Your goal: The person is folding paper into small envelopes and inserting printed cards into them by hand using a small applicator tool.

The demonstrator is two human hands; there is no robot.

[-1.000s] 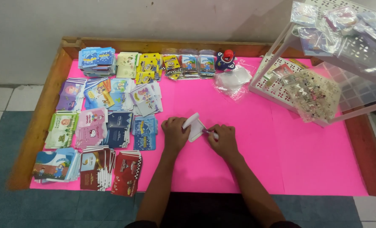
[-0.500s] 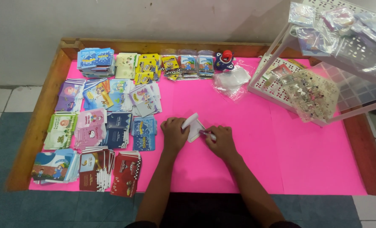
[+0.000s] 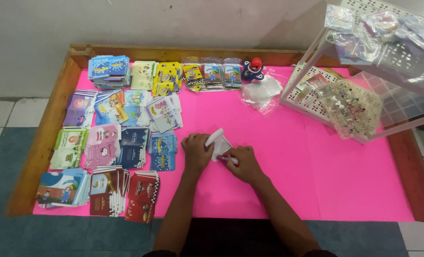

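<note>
My left hand and my right hand meet over the middle of the pink sheet. Between them is a small white paper packet, folded and partly lifted; my left fingers pinch its left edge. My right hand presses on the packet's lower right part and grips a thin pink-tipped object, possibly a pen. Part of the packet is hidden under my fingers.
Stacks of small colourful envelopes cover the left of the wooden-rimmed table. A row of packets, a small blue and red toy and a clear plastic bag lie at the back. A white perforated rack stands at the right.
The hands have barely moved. The white packet has shifted a little between the fingers, and its upper flap now stands slightly higher.
</note>
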